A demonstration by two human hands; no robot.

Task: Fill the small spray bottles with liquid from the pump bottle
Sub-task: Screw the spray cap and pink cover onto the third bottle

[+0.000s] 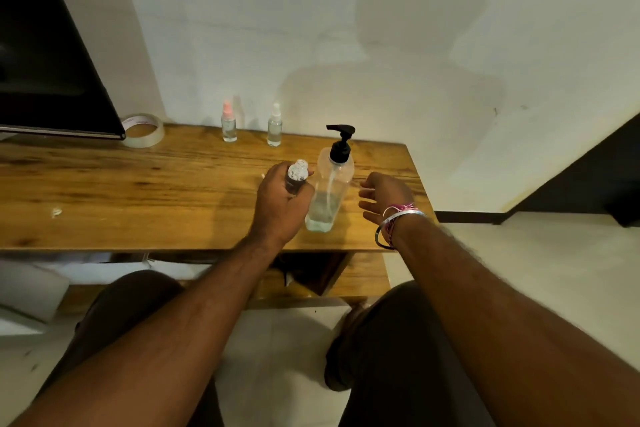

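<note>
1. You're sat at a wooden table [104,191] pushed against a plain white wall, with a dark screen [45,55] in the upper left of the frame and a tape roll [143,130] just under its corner.
2. Two small spray bottles, the pink-top bottle [229,124] and the white-top bottle [274,126], stand capped at the back edge, centre-left of the frame, well apart from your hands.
3. Your left hand [280,199] is wrapped around an open bottle [297,176], mid-frame. Its top is off and the neck points up and slightly away from you. Can't tell how much is in it, your fingers cover the body.
4. The pump bottle [330,191] stands upright just beside that hand, right of it, liquid only in the lower part.
5. Your right hand [382,199] hovers right of the pump, fingers loose and spread, holding nothing and not touching it.
6. So I'd say you're at the filling step for this one.
7. Next you'll probably want the neck right under the spout [332,128], then press the pump head [341,146] with your right hand. The opening is narrow, so line it up first or it'll dribble onto the table.
</note>
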